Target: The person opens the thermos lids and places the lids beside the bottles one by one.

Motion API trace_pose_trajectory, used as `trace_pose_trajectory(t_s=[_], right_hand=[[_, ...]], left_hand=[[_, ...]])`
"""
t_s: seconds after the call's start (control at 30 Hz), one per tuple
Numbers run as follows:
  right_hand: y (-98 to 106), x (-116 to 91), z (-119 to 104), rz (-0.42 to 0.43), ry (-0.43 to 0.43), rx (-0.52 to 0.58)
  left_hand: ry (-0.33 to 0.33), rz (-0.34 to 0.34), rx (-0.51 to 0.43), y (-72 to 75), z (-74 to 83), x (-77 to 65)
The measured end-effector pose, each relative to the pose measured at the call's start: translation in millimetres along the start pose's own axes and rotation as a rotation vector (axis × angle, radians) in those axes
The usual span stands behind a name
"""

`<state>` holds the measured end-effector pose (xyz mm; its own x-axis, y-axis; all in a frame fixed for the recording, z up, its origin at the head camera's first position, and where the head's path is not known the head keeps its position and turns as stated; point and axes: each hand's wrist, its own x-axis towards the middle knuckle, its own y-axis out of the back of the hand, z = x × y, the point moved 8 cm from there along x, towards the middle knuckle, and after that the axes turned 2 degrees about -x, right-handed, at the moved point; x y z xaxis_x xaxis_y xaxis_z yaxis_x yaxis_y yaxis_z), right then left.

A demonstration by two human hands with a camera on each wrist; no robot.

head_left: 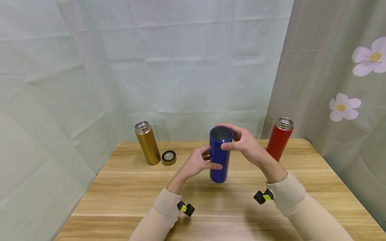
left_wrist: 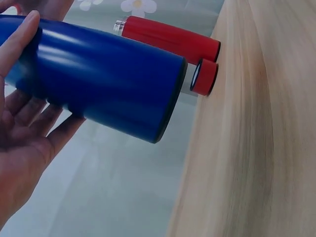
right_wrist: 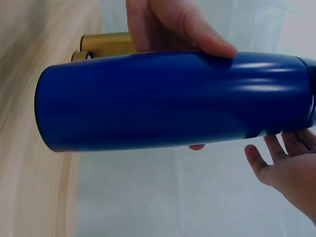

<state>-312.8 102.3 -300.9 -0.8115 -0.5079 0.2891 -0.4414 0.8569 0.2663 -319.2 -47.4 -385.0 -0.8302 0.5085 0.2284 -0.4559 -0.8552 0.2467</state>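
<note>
A blue thermos flask with a dark, glossy top is held upright above the table, its base off the wood. My left hand grips its body, thumb on the near side and fingers round the other side, as the left wrist view also shows. Around the lid at the top, my right hand holds with thumb and fingers on opposite sides. A thin seam below the rim shows in the right wrist view, where the lid meets the body.
On the wooden table, a gold flask stands lidless at the left, its gold lid beside it. A lidless red flask stands at the right behind my forearm; its red lid lies close by. Curtains hang behind.
</note>
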Motion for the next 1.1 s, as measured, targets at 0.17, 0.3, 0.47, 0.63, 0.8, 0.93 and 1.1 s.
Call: trace_pose_trajectory(t_s=[0.17, 0.3, 0.47, 0.63, 0.8, 0.93, 1.1], right_hand=[[-1.9, -3.5, -0.8, 0.064, -0.007, -0.024], [-4.3, -8.0, -2.6, 0.188, -0.028, -0.124], [-4.5, -9.9, -5.8, 0.27, -0.022, -0.182], [-2.0, -10.0, -9.0, 0.274, -0.023, -0.166], [0.1, -9.4, -10.6, 0.233, -0.034, -0.14], [2.4, -7.2, -12.0, 0.17, -0.028, -0.137], [2.8, -3.7, -14.2, 0.061, 0.013, -0.09]], left_hand=[[0.015, 0.046, -0.01, 2.1, -1.5, 0.5], [0.028, 0.12, 0.013, 6.0, -2.5, 0.9], [0.017, 0.133, 0.038, 5.7, -0.2, 1.0], [0.005, 0.108, 0.031, 3.7, 0.4, 0.7], [0.007, 0.072, -0.003, 2.1, -1.0, 1.5], [0.003, 0.039, -0.022, 0.7, -1.0, 1.3], [-0.025, 0.004, -0.007, -0.6, 0.4, 0.6]])
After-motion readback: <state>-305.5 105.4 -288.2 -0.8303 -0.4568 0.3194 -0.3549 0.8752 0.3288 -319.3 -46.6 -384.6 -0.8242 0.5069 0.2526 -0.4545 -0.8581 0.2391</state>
